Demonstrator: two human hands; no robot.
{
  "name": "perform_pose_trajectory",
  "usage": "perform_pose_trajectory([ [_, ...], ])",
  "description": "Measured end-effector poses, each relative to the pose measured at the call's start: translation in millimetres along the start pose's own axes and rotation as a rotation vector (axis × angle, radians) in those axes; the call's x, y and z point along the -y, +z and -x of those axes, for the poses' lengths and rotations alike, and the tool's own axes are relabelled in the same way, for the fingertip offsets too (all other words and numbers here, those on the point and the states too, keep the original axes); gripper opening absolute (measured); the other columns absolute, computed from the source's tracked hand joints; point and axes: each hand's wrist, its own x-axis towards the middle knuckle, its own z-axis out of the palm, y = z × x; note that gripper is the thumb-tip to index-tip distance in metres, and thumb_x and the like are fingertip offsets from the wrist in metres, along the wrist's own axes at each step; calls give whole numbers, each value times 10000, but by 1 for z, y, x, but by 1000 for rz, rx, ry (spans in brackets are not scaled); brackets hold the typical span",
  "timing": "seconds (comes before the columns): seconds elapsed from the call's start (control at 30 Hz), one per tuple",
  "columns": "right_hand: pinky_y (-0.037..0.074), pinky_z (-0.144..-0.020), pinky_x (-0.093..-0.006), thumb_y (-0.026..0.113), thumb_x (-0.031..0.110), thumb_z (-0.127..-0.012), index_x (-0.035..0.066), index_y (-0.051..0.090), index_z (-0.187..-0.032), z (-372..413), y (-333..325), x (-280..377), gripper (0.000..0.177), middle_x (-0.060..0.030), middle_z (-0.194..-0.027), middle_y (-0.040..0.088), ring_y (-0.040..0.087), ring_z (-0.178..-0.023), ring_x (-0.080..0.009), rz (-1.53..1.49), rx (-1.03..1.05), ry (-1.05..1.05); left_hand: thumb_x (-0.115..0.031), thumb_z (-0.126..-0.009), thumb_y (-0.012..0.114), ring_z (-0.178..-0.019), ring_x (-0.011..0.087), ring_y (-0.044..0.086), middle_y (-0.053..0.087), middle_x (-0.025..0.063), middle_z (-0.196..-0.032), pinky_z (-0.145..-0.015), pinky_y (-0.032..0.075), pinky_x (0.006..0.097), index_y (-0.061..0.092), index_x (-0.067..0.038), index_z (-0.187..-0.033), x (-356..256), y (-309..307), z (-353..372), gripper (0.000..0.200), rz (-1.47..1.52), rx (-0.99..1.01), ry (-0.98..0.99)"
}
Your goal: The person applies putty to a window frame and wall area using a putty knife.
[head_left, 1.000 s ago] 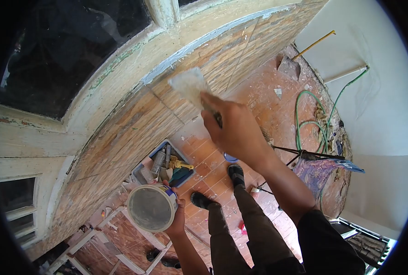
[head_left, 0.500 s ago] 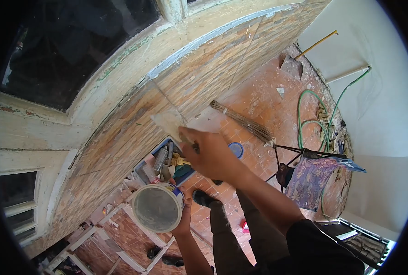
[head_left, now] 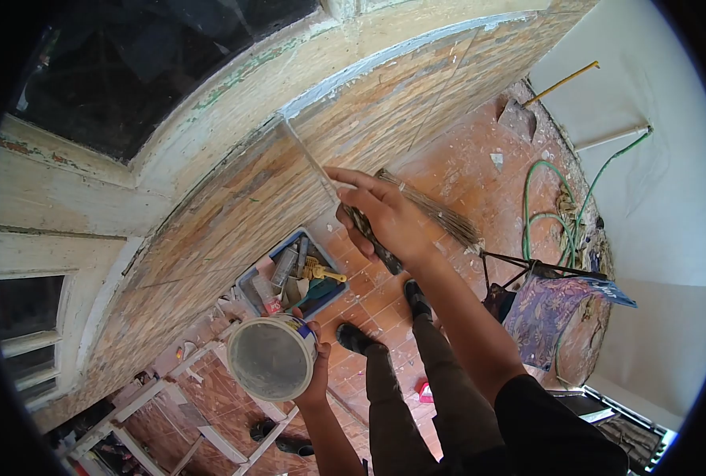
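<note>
In my left hand is a round white tub, tilted so that its grey inside shows. My right hand is closed on the dark handle of a putty knife. The knife's thin blade is seen nearly edge-on, and its far end is at the grey-white strip along the top edge of the stone-patterned wall. Whether the blade touches the strip I cannot tell.
A blue-rimmed tray of tools stands on the tiled floor below the wall. A stick broom, a green hose, a shovel head and a cloth-draped frame are at the right. A white wooden frame lies lower left.
My right hand has moved slightly up and right and turned, so the blade now shows edge-on against the wall's top edge. The view has shifted slightly. The tub has hardly moved.
</note>
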Motion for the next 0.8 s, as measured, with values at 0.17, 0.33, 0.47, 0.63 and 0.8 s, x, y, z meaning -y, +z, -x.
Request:
perform_pose_trajectory([
  [0.17,368,-357,-261,567,148,-1020,-21,548,-1417,9,2,-1,432,-20,-651,552,493,-419,-81,126,-32,-31,-508,-974,616,-1359,419,449,391,149,-1600,-937,508,540,474,-219,-1519,-2,0,0,633,-31,5,24],
  [0.33,369,-353,-275,587,141,-1012,-32,556,-1404,0,14,-8,429,-12,-641,550,498,-415,-77,155,-208,-116,-510,-976,612,-1350,424,457,409,157,-1585,-941,505,547,483,-207,-1513,-1,-4,-1,631,20,-15,35],
  [0.47,380,-370,-296,603,162,-1005,-28,588,-1373,-10,19,-29,414,-42,-642,582,497,-409,-90,321,-113,-128,-512,-977,610,-1344,425,464,411,161,-1586,-946,503,551,487,-210,-1512,0,0,0,627,16,-11,33],
  [0.63,447,-509,-319,629,159,-982,-29,593,-1363,20,21,-35,426,-92,-647,598,551,-544,-111,520,-124,-96,-510,-978,612,-1341,423,472,415,164,-1587,-949,506,551,491,-216,-1511,-6,-4,1,621,-2,9,29],
  [0.8,467,-555,-313,644,144,-969,-24,590,-1368,41,9,-29,437,-118,-708,613,555,-605,-119,542,-163,-142,-517,-964,631,-1351,422,467,419,165,-1586,-946,506,551,493,-213,-1511,-9,-17,0,640,26,-19,64],
])
